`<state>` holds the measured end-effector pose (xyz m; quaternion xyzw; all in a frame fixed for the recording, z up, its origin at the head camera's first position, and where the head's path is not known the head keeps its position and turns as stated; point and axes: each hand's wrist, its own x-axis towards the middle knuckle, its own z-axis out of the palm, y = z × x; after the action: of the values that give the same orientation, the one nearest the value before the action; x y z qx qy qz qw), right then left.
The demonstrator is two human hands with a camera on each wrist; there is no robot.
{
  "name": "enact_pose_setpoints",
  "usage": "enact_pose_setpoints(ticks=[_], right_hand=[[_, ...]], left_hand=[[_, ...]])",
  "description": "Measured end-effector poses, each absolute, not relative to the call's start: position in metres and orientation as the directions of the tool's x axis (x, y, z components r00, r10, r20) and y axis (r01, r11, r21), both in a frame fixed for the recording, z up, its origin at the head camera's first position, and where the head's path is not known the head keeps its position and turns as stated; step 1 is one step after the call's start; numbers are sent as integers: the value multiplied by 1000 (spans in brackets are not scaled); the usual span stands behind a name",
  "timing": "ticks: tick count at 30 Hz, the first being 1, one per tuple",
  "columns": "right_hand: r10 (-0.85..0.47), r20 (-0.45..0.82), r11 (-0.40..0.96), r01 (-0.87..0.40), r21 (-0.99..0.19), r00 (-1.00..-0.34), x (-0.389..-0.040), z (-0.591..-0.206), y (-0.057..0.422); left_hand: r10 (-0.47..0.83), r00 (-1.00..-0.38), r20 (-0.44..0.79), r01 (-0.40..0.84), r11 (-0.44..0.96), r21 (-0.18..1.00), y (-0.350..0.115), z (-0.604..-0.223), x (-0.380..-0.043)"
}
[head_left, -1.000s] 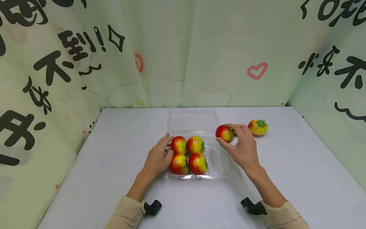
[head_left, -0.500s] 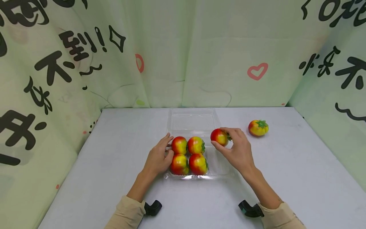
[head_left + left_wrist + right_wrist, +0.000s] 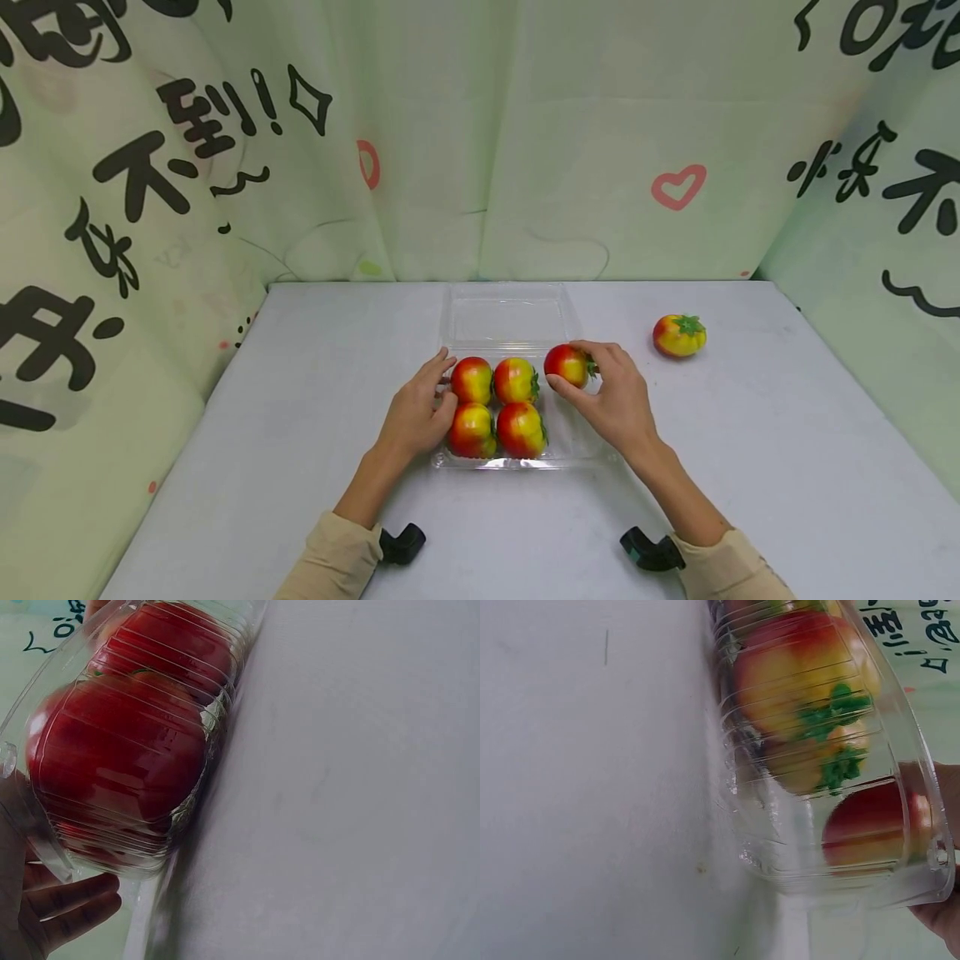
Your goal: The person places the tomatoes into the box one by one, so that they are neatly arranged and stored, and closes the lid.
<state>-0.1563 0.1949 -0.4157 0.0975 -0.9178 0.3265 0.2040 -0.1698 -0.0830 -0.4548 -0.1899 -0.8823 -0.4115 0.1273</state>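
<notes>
Four fruits point(image 3: 471, 429) sit in a clear tray point(image 3: 573, 437); the right hand point(image 3: 617, 406) pinches a fifth fruit point(image 3: 566, 366) (left hand point(image 3: 415, 414), grip spread, alongside).

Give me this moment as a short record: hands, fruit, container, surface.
left hand: at the container's left side
right hand: fingers pinch one fruit
held fruit: red-yellow, over the container's right part; contact with its floor unclear
packed fruits: four, in two rows of two, on the container's left
loose fruit: one, right of the container, on the table
container: clear plastic
lid: open, on the far side
table: white
</notes>
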Motion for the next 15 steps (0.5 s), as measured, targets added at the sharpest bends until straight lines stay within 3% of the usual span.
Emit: enact_pose_setpoints(ticks=[15], right_hand=[[-71, 327, 814, -244, -526, -942, -161, -425, 194]], left_hand=[[225, -901, 371, 429, 591, 683, -82, -455, -169]])
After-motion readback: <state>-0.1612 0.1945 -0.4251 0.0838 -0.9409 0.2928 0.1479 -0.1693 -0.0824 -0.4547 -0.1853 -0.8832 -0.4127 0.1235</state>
